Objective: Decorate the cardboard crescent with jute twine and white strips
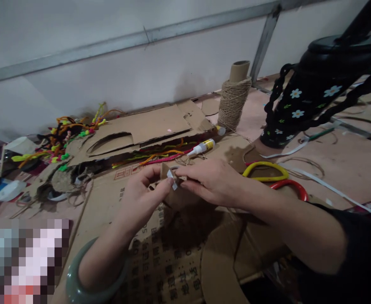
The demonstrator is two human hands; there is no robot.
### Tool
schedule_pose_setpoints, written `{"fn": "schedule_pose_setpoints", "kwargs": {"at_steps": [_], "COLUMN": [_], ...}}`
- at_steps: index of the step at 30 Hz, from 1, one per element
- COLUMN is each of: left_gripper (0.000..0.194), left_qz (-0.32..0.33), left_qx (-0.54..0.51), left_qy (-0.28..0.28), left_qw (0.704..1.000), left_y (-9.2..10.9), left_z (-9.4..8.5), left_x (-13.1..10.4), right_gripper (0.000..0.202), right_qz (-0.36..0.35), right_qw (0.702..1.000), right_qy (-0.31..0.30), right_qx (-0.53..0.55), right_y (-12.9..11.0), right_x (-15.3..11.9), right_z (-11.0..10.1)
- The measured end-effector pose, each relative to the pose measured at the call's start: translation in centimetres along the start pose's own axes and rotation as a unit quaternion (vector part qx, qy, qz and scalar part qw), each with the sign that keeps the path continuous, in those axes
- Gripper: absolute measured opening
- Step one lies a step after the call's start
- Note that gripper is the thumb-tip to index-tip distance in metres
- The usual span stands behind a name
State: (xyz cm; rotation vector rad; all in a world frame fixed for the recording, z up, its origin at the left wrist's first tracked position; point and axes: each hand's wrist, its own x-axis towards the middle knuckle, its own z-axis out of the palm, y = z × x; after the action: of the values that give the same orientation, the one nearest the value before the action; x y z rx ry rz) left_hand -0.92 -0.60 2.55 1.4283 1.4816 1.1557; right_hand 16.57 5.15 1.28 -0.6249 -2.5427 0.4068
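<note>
My left hand (139,192) pinches a small brown cardboard piece with a white strip (171,179) on it, its thumb on the strip. From the other side my right hand (215,181) closes its fingertips on the same piece; anything smaller between those fingers is hidden. Under both hands lies a printed cardboard sheet (106,223). Just beyond the fingers is a small glue bottle (204,146) with a yellow label and a pointed nozzle. Beside my right forearm rest scissors, showing a yellow handle loop (267,170) and a red one (291,185).
A spool of twine (234,101) stands at the back. A black flowered tumbler (312,97) with a braided strap stands right. Coloured pipe cleaners (68,135) pile up left, near a cut cardboard sheet (160,122). A curved cardboard piece (218,266) lies in front.
</note>
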Motion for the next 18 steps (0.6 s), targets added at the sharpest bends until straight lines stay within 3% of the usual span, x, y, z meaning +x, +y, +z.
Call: {"fn": "schedule_pose_setpoints", "kwargs": {"at_steps": [8,15,18], "left_gripper": [0.012,0.017,0.020], "left_qz": [-0.010,-0.003,-0.001], "left_qx": [-0.045,-0.064,-0.080], "left_qy": [0.003,0.047,0.059], "left_qw": [0.999,0.997,0.995], "left_y": [-0.1,-0.8,-1.1], "left_z": [0.3,0.1,0.0], "left_x": [-0.2,-0.4,-0.4], "right_gripper": [0.024,0.021,0.015], "right_qz": [-0.016,-0.084,-0.104], "right_qw": [0.999,0.972,0.958], "right_qy": [0.028,0.210,0.258], "right_qx": [0.000,-0.058,-0.068], "right_y": [0.3,0.3,0.4], "right_x": [-0.2,0.0,0.1], "right_z": [0.1,0.1,0.0]}}
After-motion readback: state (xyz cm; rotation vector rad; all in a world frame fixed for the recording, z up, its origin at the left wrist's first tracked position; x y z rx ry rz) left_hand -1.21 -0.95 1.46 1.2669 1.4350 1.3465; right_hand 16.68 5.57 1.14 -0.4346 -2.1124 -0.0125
